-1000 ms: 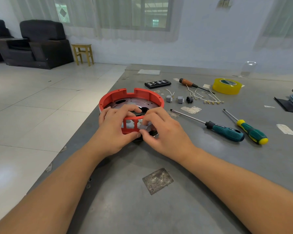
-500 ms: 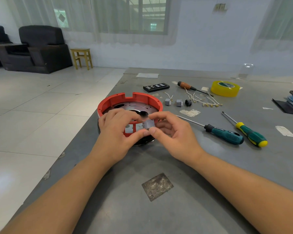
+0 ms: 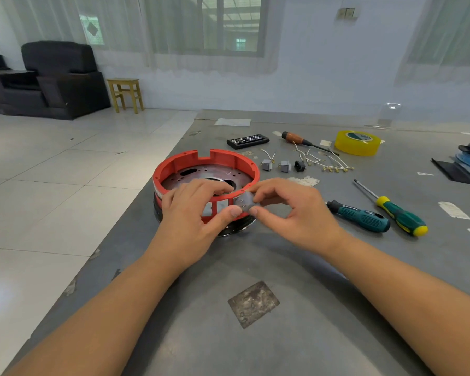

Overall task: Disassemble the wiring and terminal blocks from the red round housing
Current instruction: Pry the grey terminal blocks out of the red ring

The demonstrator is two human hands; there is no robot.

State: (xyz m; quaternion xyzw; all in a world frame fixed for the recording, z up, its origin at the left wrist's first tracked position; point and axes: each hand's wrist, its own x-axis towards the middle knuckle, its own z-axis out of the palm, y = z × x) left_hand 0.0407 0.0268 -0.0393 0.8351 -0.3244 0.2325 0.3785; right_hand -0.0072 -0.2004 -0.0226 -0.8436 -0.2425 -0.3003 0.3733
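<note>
- The left hand (image 3: 193, 210) rests on the near rim of the housing (image 3: 174, 165), fingers curled over the rim, thumb tip touching the grey block (image 3: 244, 203).
- The right hand (image 3: 291, 213) pinches that block between thumb and fingers, just outside the near wall at its right end.
- The table (image 3: 296, 335) is grey, and the housing sits at its left edge, straight ahead of both hands.
- The housing is a red ring with slotted windows in its near wall; inside, the plate looks bare of wires from here.
- The block lies between the two thumbs, touching or just clear of the wall; I cannot tell which. The right hand has the firmer hold, so it should probably carry the block away to the right.
- Two screwdrivers (image 3: 364, 218) lie to the right.
- Beyond the housing sit two more blocks (image 3: 266, 165) beside loose wires (image 3: 329, 161), the likely place for this one.
</note>
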